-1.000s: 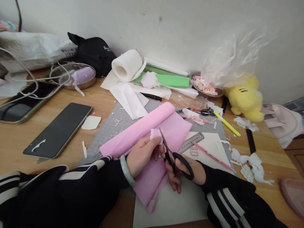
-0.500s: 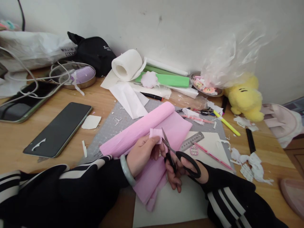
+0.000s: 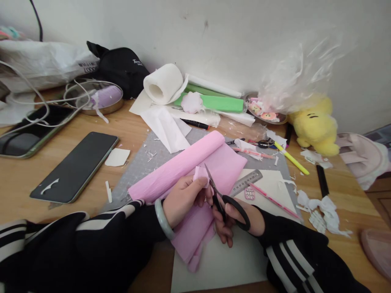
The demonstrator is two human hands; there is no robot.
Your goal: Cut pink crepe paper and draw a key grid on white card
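My left hand pinches a small folded piece of pale pink crepe paper between thumb and fingers. Black-handled scissors are in my right hand, with thumb and fingers through the loops. Their blades point up and away from me, right beside the small piece's right edge; whether they touch it I cannot tell. Beneath my hands lies a roll of pink crepe paper, its loose end spread to the right and toward me. A steel ruler and a pink patterned piece lie right of the scissors.
A grey cutting mat and white sheets lie under the work. A dark phone rests at left. Behind stand a white paper roll and a green packet. A yellow plush toy, a highlighter and paper scraps are at right.
The scissors and my right hand have shifted slightly left, and the handles have drawn closer together. The small pink piece has tilted a little in my left hand.
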